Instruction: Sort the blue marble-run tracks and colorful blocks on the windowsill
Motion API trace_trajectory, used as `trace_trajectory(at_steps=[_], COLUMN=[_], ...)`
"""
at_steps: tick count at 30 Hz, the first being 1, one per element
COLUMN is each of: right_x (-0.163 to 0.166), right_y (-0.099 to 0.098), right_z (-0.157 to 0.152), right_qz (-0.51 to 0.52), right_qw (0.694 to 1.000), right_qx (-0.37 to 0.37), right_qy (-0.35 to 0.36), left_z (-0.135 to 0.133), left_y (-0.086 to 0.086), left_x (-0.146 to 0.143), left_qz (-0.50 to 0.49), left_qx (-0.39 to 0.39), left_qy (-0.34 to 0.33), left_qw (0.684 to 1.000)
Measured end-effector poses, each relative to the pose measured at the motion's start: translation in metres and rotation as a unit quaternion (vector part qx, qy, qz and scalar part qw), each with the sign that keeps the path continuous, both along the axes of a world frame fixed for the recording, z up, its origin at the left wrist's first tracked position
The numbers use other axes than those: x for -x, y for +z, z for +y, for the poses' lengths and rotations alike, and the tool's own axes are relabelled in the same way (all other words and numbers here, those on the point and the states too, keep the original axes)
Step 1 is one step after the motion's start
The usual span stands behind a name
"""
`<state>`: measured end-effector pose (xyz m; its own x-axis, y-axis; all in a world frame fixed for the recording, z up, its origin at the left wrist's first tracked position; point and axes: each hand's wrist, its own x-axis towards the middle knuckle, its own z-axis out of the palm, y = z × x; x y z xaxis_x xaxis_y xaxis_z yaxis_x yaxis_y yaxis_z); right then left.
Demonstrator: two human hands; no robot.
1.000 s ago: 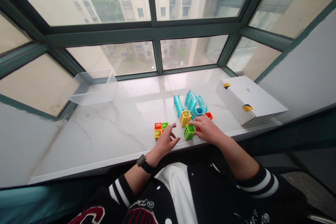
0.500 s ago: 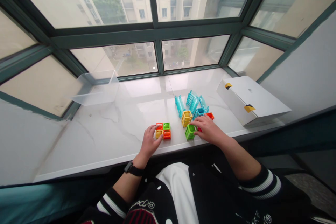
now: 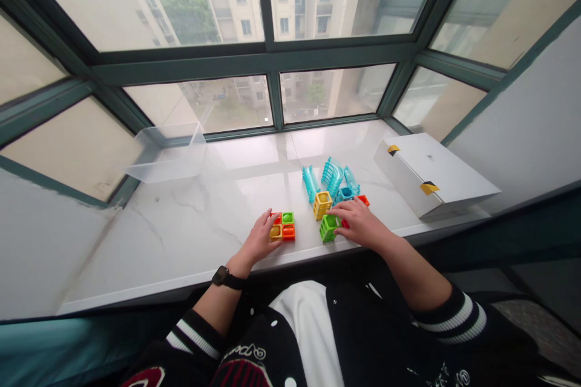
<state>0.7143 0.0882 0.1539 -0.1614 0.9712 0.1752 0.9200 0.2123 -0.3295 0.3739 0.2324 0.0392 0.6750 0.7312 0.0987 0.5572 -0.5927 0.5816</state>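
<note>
- head view: our left hand rests its spread fingers on the flat square of four cubes, touching, not clasping. our right hand lies loosely over the green cube; whether it grips, we cannot tell.
- we judge it best to steady the square flat and bring cubes in edge to edge.
- the cubes are glossy open-framed plastic; the yellow cube stands before ribbed turquoise chutes. the marble sill is smooth and veined.
</note>
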Motion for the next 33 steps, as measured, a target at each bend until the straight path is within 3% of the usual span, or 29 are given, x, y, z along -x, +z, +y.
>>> trace_trajectory(at_steps=[8, 12, 18, 25, 33], right_x=[0.038, 0.073, 0.117, 0.126, 0.132], right_y=[0.032, 0.034, 0.0, -0.053, -0.062], right_z=[0.007, 0.016, 0.033, 0.042, 0.045], right_qz=[0.094, 0.1, 0.053, 0.004, -0.017], right_qw=[0.989, 0.987, 0.988, 0.985, 0.984], right_qx=[-0.105, -0.086, 0.032, 0.094, 0.091], right_qy=[0.048, 0.095, 0.145, 0.143, 0.151], left_z=[0.006, 0.001, -0.009, -0.023, -0.039], left_y=[0.006, 0.004, -0.003, 0.001, 0.009], left_x=[0.001, 0.006, 0.015, 0.021, 0.018], left_qz=[0.001, -0.024, -0.028, -0.039, -0.077], left_qx=[-0.007, -0.022, -0.017, -0.068, -0.113], left_qy=[-0.019, -0.018, -0.023, -0.004, -0.011], left_qw=[1.0, 0.999, 0.999, 0.997, 0.991])
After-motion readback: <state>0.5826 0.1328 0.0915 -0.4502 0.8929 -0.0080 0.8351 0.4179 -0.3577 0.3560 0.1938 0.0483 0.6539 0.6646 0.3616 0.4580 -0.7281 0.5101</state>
